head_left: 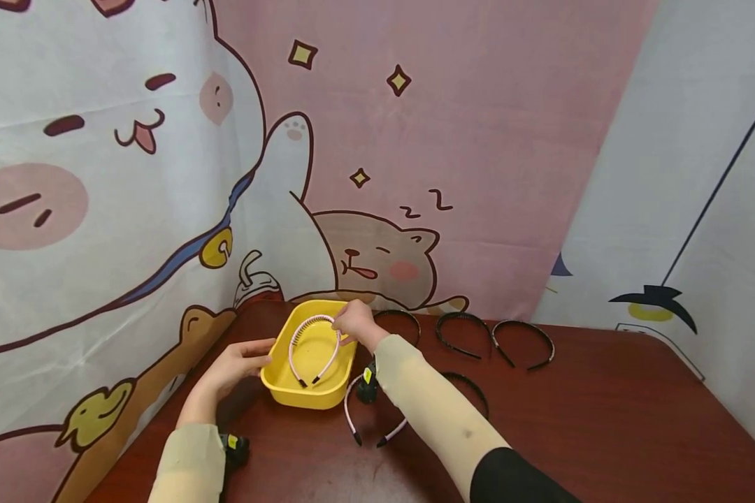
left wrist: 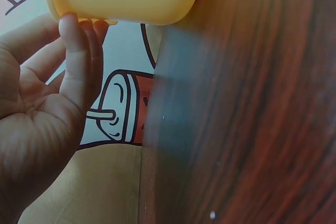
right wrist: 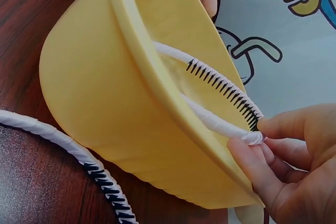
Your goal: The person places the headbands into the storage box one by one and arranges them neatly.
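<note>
A shallow yellow plastic tub (head_left: pixel 275 391) stands on the brown table, tilted in the right wrist view. My right hand (head_left: pixel 357 325) pinches a pale pink wrapped headband (head_left: pixel 292 349) with black comb teeth at the top of its arch. Its black-tipped ends hang over the tub's inside. In the right wrist view my right thumb and fingers (right wrist: pixel 299 156) close on the headband (right wrist: pixel 215 116) beside the tub's rim. My left hand (head_left: pixel 239 360) holds the tub's left rim, one fingertip over the edge and other fingers (left wrist: pixel 76 61) against the outer wall.
A second pale headband (head_left: pixel 350 412) lies on the table right of the tub, partly behind my right forearm. Several black headbands (head_left: pixel 462 316) lie further right and back. A cartoon-printed cloth (head_left: pixel 478 140) hangs behind the wood-grain table (head_left: pixel 604 433) and along its left side.
</note>
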`<state>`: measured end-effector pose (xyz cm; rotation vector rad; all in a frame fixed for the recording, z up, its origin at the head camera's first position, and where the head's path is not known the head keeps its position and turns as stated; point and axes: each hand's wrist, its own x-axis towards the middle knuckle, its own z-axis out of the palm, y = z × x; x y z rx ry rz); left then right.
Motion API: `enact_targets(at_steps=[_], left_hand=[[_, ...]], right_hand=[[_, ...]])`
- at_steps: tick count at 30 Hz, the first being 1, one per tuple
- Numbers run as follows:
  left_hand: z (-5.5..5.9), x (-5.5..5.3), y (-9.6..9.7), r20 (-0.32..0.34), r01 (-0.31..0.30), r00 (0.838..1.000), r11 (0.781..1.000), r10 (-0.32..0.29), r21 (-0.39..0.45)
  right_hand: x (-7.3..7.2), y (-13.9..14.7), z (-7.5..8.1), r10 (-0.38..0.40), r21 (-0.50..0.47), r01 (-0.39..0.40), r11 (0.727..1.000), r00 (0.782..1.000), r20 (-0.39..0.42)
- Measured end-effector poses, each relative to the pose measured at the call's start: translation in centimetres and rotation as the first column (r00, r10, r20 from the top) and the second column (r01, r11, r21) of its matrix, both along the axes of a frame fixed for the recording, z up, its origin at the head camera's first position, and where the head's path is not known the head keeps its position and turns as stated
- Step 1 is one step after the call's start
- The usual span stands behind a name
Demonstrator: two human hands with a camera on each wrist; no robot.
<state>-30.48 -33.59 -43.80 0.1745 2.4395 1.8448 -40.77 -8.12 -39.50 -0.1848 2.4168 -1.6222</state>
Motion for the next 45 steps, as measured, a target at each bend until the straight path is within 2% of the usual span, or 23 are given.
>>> enact_targets(at_steps=[9,14,17,23,27,35,40,45], left_hand=[[0.4,0.0,0.3,-0.013,0.021,1.000,1.000,-0.021,-0.004],[0.3,-0.1,0.5,-0.002,0.007,1.000,1.000,-0.007,-0.003],[0.3,-0.2,0.7,-0.001,0.008,1.000,1.000,-0.008,-0.003],[0.1,-0.3,0.7,-0.005,0.006,1.000,1.000,-0.006,-0.007],[0.1,-0.1,0.7,-0.002,-0.009,1.000,1.000,0.009,-0.015],[0.7,0.3,0.5,-0.017,0.013,1.000,1.000,-0.013,-0.019],[0.8,0.3,0.5,-0.026,0.026,0.999,1.000,-0.026,-0.011],[0.4,0.4,0.3,-0.025,0.026,0.999,0.999,-0.027,-0.021]], right_hand=[[-0.2,0.3,0.5,-0.015,0.075,0.015,0.997,1.000,0.001],[-0.3,0.5,0.4,-0.020,0.121,0.023,0.992,0.999,-0.026],[-0.2,0.7,0.4,-0.019,0.118,0.024,0.993,0.999,-0.042],[0.2,1.4,0.7,0.001,0.047,0.001,0.999,0.999,-0.046],[0.5,2.1,1.5,0.030,0.023,-0.028,0.999,0.997,-0.067],[1.2,4.2,4.0,0.127,0.066,-0.119,0.991,0.981,-0.145],[1.9,6.8,5.3,0.164,0.109,-0.144,0.984,0.966,-0.200],[2.8,10.0,5.7,0.177,0.138,-0.147,0.980,0.954,-0.242]])
